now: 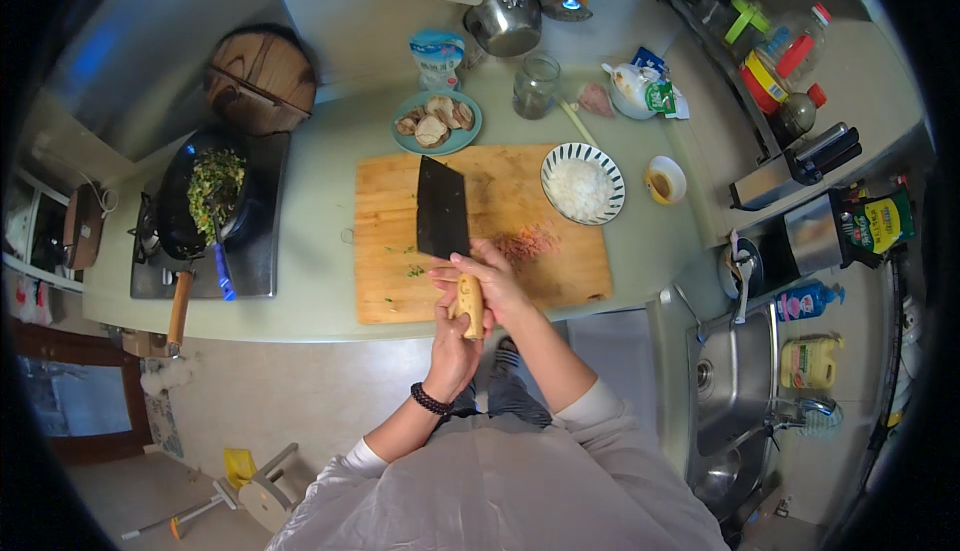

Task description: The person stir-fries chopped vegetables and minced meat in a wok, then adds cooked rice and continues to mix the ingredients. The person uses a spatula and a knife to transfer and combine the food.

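I hold a Chinese cleaver with a dark broad blade (441, 210) and a light wooden handle (470, 303) over the wooden cutting board (382, 243). My left hand (452, 356), wearing a dark bead bracelet, grips the handle from below, its thumb laid along it. Against the handle's front end is my right hand (504, 288), a finger across the base of the blade and others spread; its grip is partly hidden. Pink minced food (525, 243) lies on the board just beyond my right hand. Green scraps (416, 270) are scattered left of the handle.
A patterned bowl of white rice (581, 182) sits on the board's right corner. Behind the board is a plate of sliced brown food (439, 123). At left, a wok of chopped greens (217, 195) rests on the stove, its wooden handle (180, 311) overhanging the counter edge. Right is a sink (731, 386).
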Demonstrator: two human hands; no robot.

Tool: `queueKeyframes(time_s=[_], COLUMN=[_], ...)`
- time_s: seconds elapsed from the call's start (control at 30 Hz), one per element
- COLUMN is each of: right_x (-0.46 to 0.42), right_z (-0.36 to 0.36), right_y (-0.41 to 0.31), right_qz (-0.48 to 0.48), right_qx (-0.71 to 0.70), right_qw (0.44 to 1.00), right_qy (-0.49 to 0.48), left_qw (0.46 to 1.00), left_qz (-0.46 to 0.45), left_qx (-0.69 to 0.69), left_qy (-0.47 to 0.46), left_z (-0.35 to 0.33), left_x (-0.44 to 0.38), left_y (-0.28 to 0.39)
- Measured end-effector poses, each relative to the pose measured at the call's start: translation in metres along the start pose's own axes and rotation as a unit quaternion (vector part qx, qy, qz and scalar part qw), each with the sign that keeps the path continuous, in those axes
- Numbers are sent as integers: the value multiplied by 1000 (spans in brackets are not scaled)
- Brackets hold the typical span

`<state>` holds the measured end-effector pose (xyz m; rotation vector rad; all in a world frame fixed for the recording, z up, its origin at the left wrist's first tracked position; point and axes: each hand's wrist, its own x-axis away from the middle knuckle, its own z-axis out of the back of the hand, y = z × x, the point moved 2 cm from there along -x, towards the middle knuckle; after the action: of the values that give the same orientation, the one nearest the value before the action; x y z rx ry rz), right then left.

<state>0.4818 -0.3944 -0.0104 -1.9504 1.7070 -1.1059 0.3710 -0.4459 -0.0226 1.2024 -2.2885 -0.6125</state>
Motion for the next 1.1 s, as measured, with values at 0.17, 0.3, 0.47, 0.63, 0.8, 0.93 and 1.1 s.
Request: queueKeyframes(time_s=[0.17,0.3,0.47,0.63,0.8,0.93,1.1], right_x=[17,43,62,46,37,39,38], right_z=[48,82,118,151,156,125,108], right_y=[-24,-49,-69,-71,-54,-29,-1], right_qz=[40,192,130,167,101,59,190], right_qx=[196,685,885,890,903,907,877], right_qw=[979,698,420,387,368,381,424], right_qy=[29,86,154,172,198,169,122], left_qw=[954,901,867,814,736,689,692], left_qz=[104,113,-148,-185,-245,-219,-195], left_qx=[-235,-409,-456,-507,-587,-654,-672], left_qy=[-155,-93,139,215,232,223,178], left_z=[18,51,122,120,140,138,122], left_x=[-21,-28,-61,-74,-84,-92,-103], left_y=[-15,-3,22,49,49,44,32])
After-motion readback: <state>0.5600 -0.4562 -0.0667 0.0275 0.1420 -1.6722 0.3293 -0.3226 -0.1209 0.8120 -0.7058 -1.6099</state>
